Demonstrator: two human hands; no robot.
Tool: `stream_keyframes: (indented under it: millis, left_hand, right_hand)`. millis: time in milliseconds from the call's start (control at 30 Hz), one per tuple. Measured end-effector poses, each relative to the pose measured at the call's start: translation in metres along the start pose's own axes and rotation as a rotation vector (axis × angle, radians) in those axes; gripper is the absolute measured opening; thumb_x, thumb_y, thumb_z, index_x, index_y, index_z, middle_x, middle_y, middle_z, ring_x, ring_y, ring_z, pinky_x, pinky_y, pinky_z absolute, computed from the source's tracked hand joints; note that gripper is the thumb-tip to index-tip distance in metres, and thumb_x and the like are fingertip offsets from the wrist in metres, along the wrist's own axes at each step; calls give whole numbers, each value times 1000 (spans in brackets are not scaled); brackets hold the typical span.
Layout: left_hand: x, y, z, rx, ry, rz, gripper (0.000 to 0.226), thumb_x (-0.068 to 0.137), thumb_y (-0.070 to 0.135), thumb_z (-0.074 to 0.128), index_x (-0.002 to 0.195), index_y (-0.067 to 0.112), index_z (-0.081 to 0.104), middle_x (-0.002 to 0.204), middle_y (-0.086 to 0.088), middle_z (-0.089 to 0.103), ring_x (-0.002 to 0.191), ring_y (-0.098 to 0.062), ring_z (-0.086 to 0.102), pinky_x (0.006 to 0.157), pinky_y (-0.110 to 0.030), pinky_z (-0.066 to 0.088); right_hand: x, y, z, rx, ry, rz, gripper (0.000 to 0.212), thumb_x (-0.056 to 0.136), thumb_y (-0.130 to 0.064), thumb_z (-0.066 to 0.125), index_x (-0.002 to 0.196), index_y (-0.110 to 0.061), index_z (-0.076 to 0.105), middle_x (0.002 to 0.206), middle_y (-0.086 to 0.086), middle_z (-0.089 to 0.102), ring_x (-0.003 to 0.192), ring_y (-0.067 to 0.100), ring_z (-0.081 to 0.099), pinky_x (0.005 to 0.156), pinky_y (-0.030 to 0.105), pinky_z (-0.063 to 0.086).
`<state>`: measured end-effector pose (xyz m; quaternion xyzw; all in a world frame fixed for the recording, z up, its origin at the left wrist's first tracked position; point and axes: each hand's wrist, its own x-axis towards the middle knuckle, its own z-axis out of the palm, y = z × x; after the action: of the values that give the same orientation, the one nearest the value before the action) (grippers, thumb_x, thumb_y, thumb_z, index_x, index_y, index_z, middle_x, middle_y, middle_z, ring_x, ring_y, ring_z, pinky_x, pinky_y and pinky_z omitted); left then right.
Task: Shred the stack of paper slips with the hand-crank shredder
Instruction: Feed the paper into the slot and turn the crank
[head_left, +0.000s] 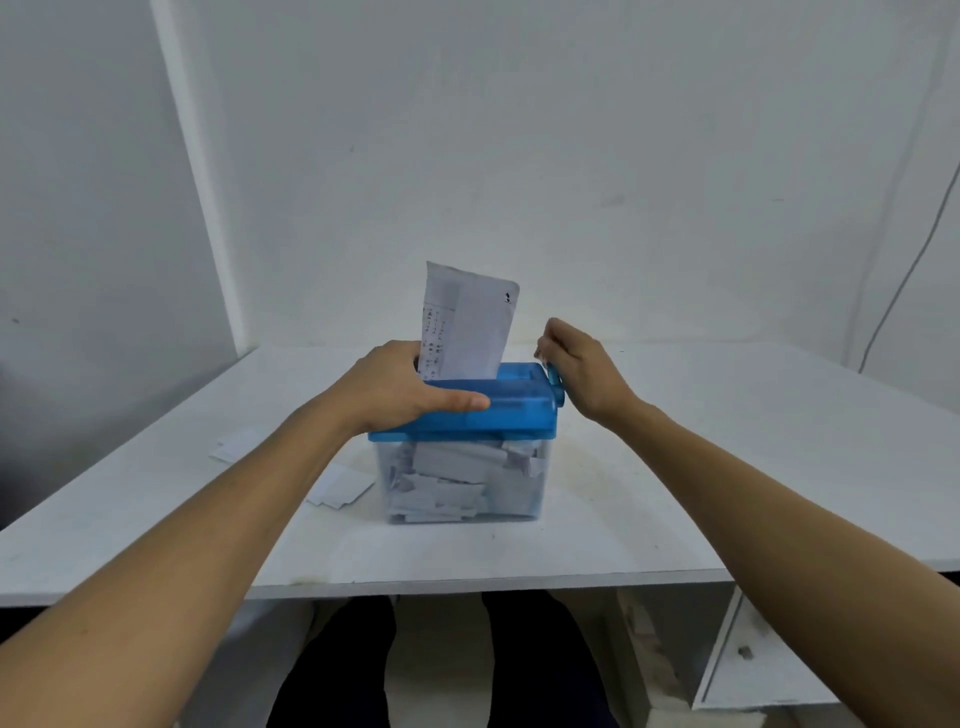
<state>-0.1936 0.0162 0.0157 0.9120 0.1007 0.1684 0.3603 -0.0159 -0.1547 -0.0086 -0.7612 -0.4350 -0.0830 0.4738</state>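
Observation:
A hand-crank shredder stands mid-table: a blue lid (514, 410) over a clear bin (462, 483) packed with white shreds. One printed paper slip (467, 325) stands upright in the lid's slot, leaning slightly right. My left hand (400, 387) grips the lid's left end, thumb laid along the front and fingers over the top beside the slip. My right hand (582, 364) holds the blue crank (555, 383) at the lid's right end, fingers curled round its handle. A few loose slips (340, 486) lie flat left of the bin.
The white table (727, 467) meets a white wall behind and a panel at the left. More white slips (234, 446) lie toward the left edge. A thin cable (904, 280) hangs down the wall at the right. A white cabinet (753, 660) stands under the table's right side.

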Motion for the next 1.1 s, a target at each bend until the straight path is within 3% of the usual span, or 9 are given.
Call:
stream_keyframes:
  millis: [133, 233, 333, 400, 500, 667, 800, 900, 1100]
  left_hand:
    - [-2, 0, 3, 17, 55, 7, 74, 49, 76, 74, 112, 40, 59, 102, 25, 62, 98, -4, 61, 81, -25, 53]
    - [-2, 2, 2, 50, 58, 10, 73, 49, 78, 72, 110, 40, 59, 101, 22, 64, 96, -5, 62, 84, -29, 55]
    - [-2, 3, 2, 82, 54, 13, 70, 51, 78, 70, 107, 39, 57, 98, 21, 62, 91, -3, 60, 78, -27, 55]
    - [-2, 4, 2, 88, 48, 8, 66, 52, 76, 70, 104, 39, 58, 96, 20, 62, 90, -4, 60, 76, -26, 55]
    - [-1, 6, -1, 105, 35, 10, 61, 53, 75, 71, 101, 40, 60, 97, 18, 64, 89, -5, 61, 77, -26, 55]
    - [1, 7, -2, 143, 30, 13, 79, 53, 77, 70, 119, 34, 62, 102, 14, 64, 92, -6, 60, 82, -29, 57]
    - [2, 6, -2, 129, -1, 4, 87, 51, 77, 71, 125, 33, 63, 104, 13, 65, 93, -7, 60, 78, -28, 55]
    - [3, 4, -2, 111, -11, 0, 85, 49, 79, 71, 119, 33, 65, 103, 13, 67, 94, -12, 63, 85, -35, 58]
    - [0, 7, 0, 88, -21, -27, 92, 45, 77, 74, 123, 30, 66, 98, 17, 65, 91, -7, 62, 75, -27, 56]
  right_hand:
    - [-9, 11, 9, -6, -260, 236, 32, 102, -5, 31, 78, -13, 52, 63, 1, 48, 54, 13, 41, 46, 20, 35]
    - [-28, 14, 18, 126, -297, 490, 31, 97, -5, 25, 74, -15, 43, 57, 0, 37, 48, 10, 27, 45, 23, 24]
    - [-47, 10, 19, 185, -329, 593, 27, 91, -7, 27, 68, -20, 33, 58, -2, 30, 49, 10, 20, 45, 23, 19]
    - [-63, 5, 19, 198, -324, 600, 31, 98, -15, 27, 68, -19, 34, 57, -3, 32, 49, 10, 21, 45, 22, 20]
    - [-81, -5, 18, 183, -271, 620, 49, 108, -44, 23, 75, -14, 45, 55, -5, 39, 50, 10, 27, 43, 19, 26]
    - [-96, -32, 0, 121, -175, 528, 62, 108, -46, 28, 71, -8, 59, 49, -3, 45, 46, 12, 36, 42, 20, 33]
    - [-90, -62, -34, 125, -233, 449, 61, 98, -56, 48, 56, -11, 53, 46, 0, 44, 40, 15, 38, 43, 24, 42]
    - [-74, -73, -44, -128, -257, 338, 60, 90, -54, 64, 50, -10, 53, 41, -2, 45, 35, 11, 44, 45, 26, 49]
    - [-48, -67, -39, -338, 107, 166, 63, 93, -51, 59, 60, 2, 66, 57, 16, 66, 43, 26, 63, 45, 29, 49]
